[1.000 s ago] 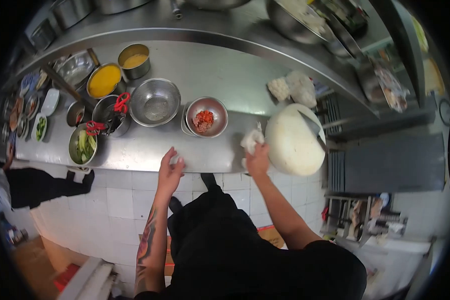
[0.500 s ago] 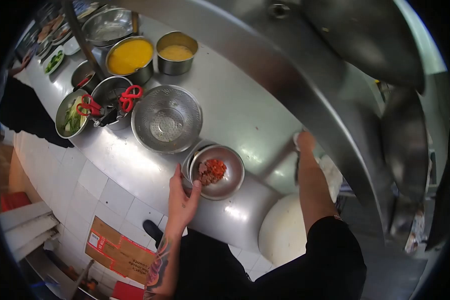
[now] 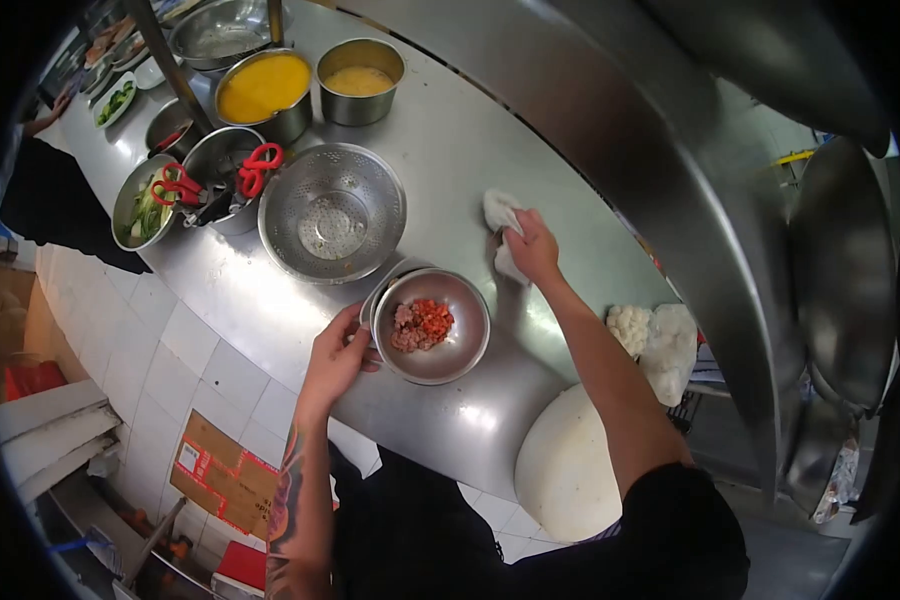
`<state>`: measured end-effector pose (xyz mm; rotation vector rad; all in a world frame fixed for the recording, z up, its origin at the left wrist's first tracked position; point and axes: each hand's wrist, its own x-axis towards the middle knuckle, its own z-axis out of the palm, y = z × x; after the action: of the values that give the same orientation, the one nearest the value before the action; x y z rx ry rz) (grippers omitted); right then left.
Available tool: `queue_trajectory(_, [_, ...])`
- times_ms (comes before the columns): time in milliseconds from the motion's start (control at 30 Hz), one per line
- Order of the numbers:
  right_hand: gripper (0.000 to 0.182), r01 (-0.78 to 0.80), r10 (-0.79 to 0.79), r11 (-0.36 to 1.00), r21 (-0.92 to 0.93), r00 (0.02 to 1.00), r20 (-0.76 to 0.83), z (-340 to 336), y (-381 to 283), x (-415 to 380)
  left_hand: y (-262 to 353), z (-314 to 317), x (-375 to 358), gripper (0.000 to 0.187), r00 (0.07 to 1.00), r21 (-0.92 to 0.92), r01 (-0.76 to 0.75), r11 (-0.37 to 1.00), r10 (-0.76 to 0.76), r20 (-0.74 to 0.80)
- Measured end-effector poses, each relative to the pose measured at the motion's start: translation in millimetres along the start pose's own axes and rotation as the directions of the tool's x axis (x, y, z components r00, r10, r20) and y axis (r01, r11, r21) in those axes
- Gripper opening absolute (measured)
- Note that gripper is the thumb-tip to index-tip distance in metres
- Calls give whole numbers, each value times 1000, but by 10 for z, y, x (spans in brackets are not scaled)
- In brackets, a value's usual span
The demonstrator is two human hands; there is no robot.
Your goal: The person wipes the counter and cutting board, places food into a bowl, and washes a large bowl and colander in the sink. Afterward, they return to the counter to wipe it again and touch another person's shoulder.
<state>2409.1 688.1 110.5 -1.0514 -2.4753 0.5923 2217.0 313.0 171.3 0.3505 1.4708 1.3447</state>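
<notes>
A steel bowl with pinkish minced meat and chopped red pieces in it stands at the counter's near side, on or against another metal container whose rim shows behind it. My left hand is closed at the left side of the bowl, fingers curled at its edge; which of the two rims they grip is partly hidden. Bunched in my right hand is a white cloth, pressed to the steel counter beyond the bowl. A perforated colander sits left of the cloth.
Pots of yellow liquid and pale liquid stand at the back left. Red-handled scissors rest in a steel pot. A white round board and cauliflower lie at right, under an overhead shelf. Another person is at left.
My right hand has swept the cloth leftward across the counter, from beneath the shelf's edge toward the colander. My left hand has shifted and closed further at the bowl's side.
</notes>
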Motion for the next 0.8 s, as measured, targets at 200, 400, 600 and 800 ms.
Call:
queue_trajectory(200, [35, 57, -51, 998, 19, 974, -219, -791, 811, -211, 99, 33, 135, 36, 982, 275, -184, 944, 191, 2])
queue_trajectory(400, [37, -222, 88, 780, -585, 965, -249, -463, 868, 310, -97, -55, -90, 36, 951, 349, -246, 904, 294, -91])
queue_trajectory(600, [51, 201, -168, 975, -93, 946, 277, -222, -1113, -517, -493, -371, -525, 35, 943, 295, -239, 925, 293, -156])
queue_trajectory(800, [58, -344, 40, 811, 473, 839, 542, -972, -413, -417, -544, -791, -1160, 34, 937, 214, -276, 937, 312, -157])
